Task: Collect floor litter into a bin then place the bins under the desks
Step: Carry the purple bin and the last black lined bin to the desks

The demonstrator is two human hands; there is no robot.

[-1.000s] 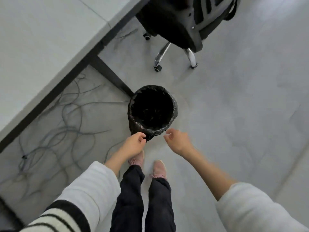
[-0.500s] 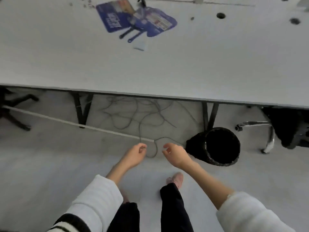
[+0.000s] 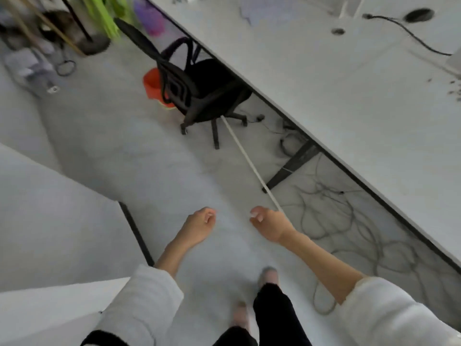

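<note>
My left hand (image 3: pixel 198 224) hangs over the grey floor with its fingers loosely curled and nothing in it. My right hand (image 3: pixel 268 223) is beside it, also loosely curled and holding nothing. An orange bin (image 3: pixel 152 84) stands on the floor far ahead, partly hidden behind a black office chair (image 3: pixel 199 96). The black-lined bin is out of view. A long white desk (image 3: pixel 336 96) runs along the right.
A thin white strip (image 3: pixel 245 158) lies on the floor from the chair toward my right hand. Tangled cables (image 3: pixel 349 221) lie under the right desk by its black leg (image 3: pixel 290 168). Another desk (image 3: pixel 50 221) is at left. Brooms and clutter (image 3: pixel 50 33) stand far left.
My view has swung left, away from the black-lined bin, which has left the frame. Both hands have stayed in front of me, holding nothing. The chair and orange bin have come into view.
</note>
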